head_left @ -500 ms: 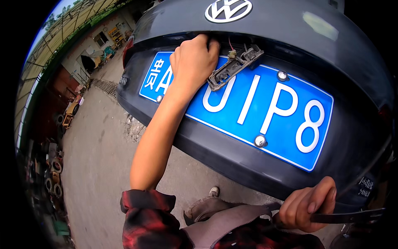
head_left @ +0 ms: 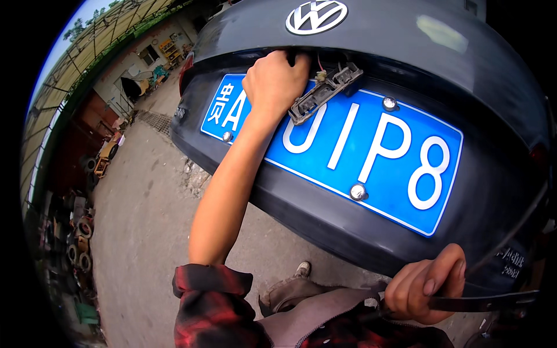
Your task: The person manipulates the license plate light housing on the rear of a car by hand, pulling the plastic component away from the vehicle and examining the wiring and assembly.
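Car workshop yard, by its look — loose tyres [head_left: 79, 258] heaped at left, concrete ground [head_left: 145, 232], grey car [head_left: 377, 35].

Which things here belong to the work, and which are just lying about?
Seemingly part of the work:
car, left hand under its lid edge
loose housing with a wire
dark strip in the right hand

Lying about:
tyres
yellow rack by the far wall
rubble
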The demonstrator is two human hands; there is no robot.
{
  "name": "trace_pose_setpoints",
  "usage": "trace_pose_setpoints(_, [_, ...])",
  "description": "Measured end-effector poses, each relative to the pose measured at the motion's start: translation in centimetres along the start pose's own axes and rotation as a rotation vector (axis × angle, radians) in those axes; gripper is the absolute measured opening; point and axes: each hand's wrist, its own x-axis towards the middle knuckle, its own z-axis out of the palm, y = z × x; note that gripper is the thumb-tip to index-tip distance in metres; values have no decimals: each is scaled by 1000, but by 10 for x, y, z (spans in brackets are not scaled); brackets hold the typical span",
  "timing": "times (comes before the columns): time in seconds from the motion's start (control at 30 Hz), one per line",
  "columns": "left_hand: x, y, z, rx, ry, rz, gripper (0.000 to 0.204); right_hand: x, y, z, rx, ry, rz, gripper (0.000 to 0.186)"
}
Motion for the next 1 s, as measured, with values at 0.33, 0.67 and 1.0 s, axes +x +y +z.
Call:
trace_pose_setpoints(0.33, [-10,-9,1,111,103,196,34,3,3,1,8,7,75,41])
trace_pose_setpoints(0.67, [1,-22,15,127,87,198,47,-4,4,-10,-111,-137,-57,42])
trace_pose_setpoints(1.0, [9,-18,9,94,-35,212,46,-278,5,-23,-541,598,-513,47])
